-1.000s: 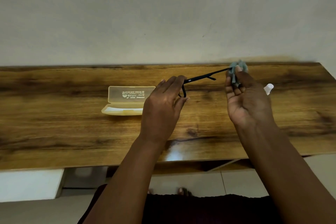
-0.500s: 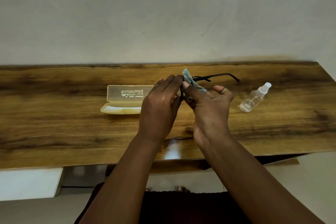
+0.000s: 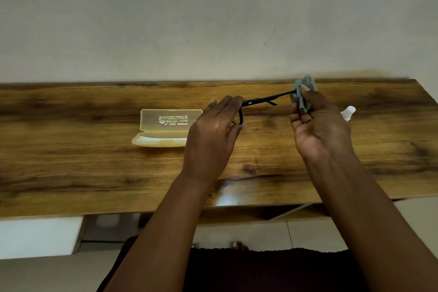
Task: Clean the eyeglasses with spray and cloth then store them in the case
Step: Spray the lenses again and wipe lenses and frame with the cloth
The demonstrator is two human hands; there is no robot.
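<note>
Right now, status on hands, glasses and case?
Left hand grips eyeglasses at the front; right hand pinches cloth round the temple tip. Case open on table, nothing blocking it.

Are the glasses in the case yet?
No: the open case lies on the desk while the left hand holds the glasses above it.

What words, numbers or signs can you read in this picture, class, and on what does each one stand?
"8"-like white mark: on the arm of the black eyeglasses, beside the left hand.
Printed white lines and a logo: on the open lid of the case; upside down and too blurred to read.
Spray bottle, cloth: no text visible.
</note>
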